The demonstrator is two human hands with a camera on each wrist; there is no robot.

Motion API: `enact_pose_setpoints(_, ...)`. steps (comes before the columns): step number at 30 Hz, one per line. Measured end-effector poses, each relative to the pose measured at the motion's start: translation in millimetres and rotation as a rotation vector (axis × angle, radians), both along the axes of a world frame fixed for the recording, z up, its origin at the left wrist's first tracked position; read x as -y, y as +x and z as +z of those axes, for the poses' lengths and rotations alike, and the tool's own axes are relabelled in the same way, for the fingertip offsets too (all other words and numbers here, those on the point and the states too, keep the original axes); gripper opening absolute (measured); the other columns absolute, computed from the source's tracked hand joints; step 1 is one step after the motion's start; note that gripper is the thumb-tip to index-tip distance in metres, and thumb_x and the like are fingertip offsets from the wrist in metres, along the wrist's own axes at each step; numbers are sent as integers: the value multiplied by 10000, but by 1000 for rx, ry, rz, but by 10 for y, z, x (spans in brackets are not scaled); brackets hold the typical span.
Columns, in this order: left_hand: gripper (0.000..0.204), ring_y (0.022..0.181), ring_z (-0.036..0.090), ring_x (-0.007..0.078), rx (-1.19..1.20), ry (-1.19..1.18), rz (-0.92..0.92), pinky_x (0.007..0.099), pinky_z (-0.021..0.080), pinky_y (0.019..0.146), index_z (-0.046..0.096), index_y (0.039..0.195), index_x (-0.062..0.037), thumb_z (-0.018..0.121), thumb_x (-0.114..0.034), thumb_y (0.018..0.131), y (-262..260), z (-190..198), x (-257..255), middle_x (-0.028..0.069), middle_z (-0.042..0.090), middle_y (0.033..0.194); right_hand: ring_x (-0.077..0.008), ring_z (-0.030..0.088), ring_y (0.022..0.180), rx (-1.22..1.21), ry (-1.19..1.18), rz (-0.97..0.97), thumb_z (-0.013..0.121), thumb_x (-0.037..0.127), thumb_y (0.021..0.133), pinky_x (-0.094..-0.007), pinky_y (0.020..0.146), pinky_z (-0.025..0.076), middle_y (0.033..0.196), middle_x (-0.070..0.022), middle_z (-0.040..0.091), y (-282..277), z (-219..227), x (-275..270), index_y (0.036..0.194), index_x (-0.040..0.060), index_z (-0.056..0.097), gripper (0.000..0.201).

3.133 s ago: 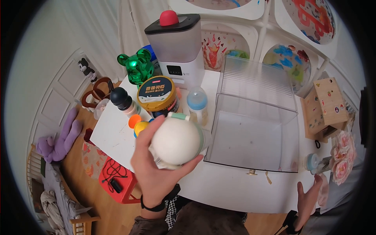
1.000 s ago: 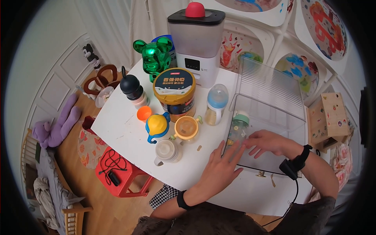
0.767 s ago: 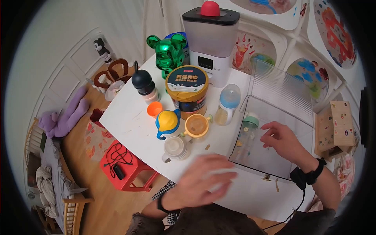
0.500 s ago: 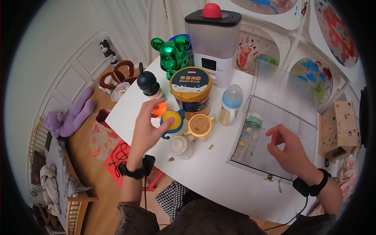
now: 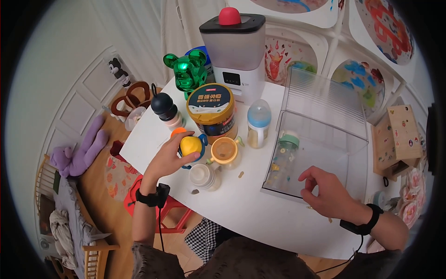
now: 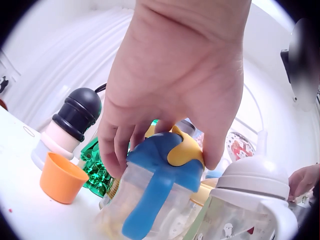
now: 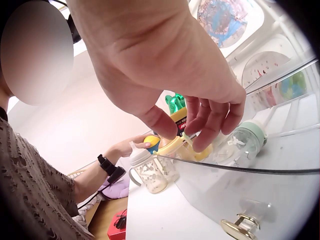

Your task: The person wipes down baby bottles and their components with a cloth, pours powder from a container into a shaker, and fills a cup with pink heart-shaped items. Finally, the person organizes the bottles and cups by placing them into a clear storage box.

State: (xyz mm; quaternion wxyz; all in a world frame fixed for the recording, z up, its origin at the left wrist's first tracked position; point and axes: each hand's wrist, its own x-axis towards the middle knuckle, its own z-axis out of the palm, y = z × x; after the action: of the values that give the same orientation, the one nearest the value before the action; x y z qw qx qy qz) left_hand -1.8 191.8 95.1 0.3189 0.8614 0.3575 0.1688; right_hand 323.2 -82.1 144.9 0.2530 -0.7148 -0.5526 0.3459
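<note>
Plastic, by its look, makes up the blue-and-yellow cup (image 5: pixel 191 146), so it should feel light, stiff and hard to break, though its smooth, rounded lid may slip. The best hold is round the blue rim of the lid, or by a side handle (image 6: pixel 147 210). The left hand (image 5: pixel 165 160) has its thumb and fingers around that lid; how firmly they press, I can't quite tell. The cup stands upright on the table (image 5: pixel 232 211), between an orange cup (image 5: pixel 178 132) and a yellow cup (image 5: pixel 224 151). The right hand (image 5: pixel 327 193) is empty, loosely curled by the clear case (image 5: pixel 325 158).

The left wrist view shows the cup's see-through body, which the head view barely gives; the head view, in turn, sets out the whole table. The right wrist view brings out the case's gold latch (image 7: pixel 240 226).
</note>
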Motion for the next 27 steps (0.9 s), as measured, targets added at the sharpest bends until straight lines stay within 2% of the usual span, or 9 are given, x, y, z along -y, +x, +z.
enact_pose_setpoints(3, 675, 1082, 646, 311, 45, 131, -92, 376, 521, 927, 534, 1394, -30, 783, -386, 878, -57, -65, -95, 181, 618, 1246, -240, 620, 754, 46, -9, 38, 662, 77, 867, -363, 692, 512, 852, -110, 622, -4, -16, 6, 1101, 1, 586, 257)
enact_pose_setpoints(7, 591, 1065, 657, 298, 23, 264, -77, 381, 530, 908, 555, 1344, -28, 774, -333, 888, 154, 383, 25, 174, 638, 1181, -271, 626, 759, 70, 38, 50, 661, 74, 865, -377, 710, 517, 863, -124, 628, 23, -98, 48, 1103, -3, 587, 261)
enact_pose_setpoints(9, 518, 1040, 668, 247, 36, 286, -78, 372, 551, 841, 564, 1323, -49, 772, -254, 895, 284, 565, 56, 106, 667, 1155, -285, 621, 752, 36, 34, 35, 655, 70, 864, -387, 710, 512, 857, -126, 626, 34, -131, 63, 1103, -4, 589, 258)
enact_pose_setpoints(10, 518, 1040, 668, 247, 40, 287, -81, 372, 551, 841, 564, 1323, -49, 772, -254, 895, 374, 679, 104, 106, 667, 1155, -285, 621, 752, 39, 36, 32, 655, 70, 864, -387, 710, 512, 857, -126, 626, 42, -130, 67, 1103, -4, 589, 258)
enact_pose_setpoints(12, 464, 1000, 678, 258, -129, 61, -203, 383, 547, 826, 583, 1272, -41, 759, -256, 901, 553, 828, 229, 115, 684, 1102, -217, 619, 728, 125, 44, 27, 680, 62, 871, -348, 682, 506, 804, -71, 622, 39, -138, 81, 1093, 17, 591, 243)
enact_pose_setpoints(16, 495, 1031, 674, 325, -236, 269, -362, 422, 554, 843, 563, 1274, -38, 740, -302, 895, 745, 597, 202, 186, 653, 1149, -221, 608, 722, 124, -31, -10, 679, 61, 868, -354, 681, 500, 792, -70, 612, 4, -19, 109, 1089, 19, 592, 241)
enact_pose_setpoints(18, 581, 1080, 661, 367, -455, 308, -359, 451, 553, 855, 532, 1326, -46, 747, -352, 881, 832, 584, 255, 215, 626, 1208, -281, 616, 724, 74, -25, -7, 663, 67, 862, -394, 664, 504, 840, -128, 611, 8, -12, 155, 1096, -8, 589, 257)
enact_pose_setpoints(21, 688, 1091, 656, 380, -533, 253, -400, 459, 550, 874, 500, 1375, -50, 773, -394, 845, 929, 532, 251, 235, 597, 1247, -230, 619, 720, 118, 53, -14, 683, 62, 861, -354, 670, 503, 809, -76, 626, 39, -55, 218, 1085, 23, 595, 244)
enact_pose_setpoints(27, 774, 1072, 659, 375, -639, 184, -403, 437, 539, 904, 516, 1396, -95, 855, -342, 745, 1051, 388, 158, 220, 644, 1176, -238, 632, 693, 115, 67, 17, 683, 67, 860, -358, 646, 507, 835, -88, 640, 69, -77, 214, 1077, 23, 592, 239)
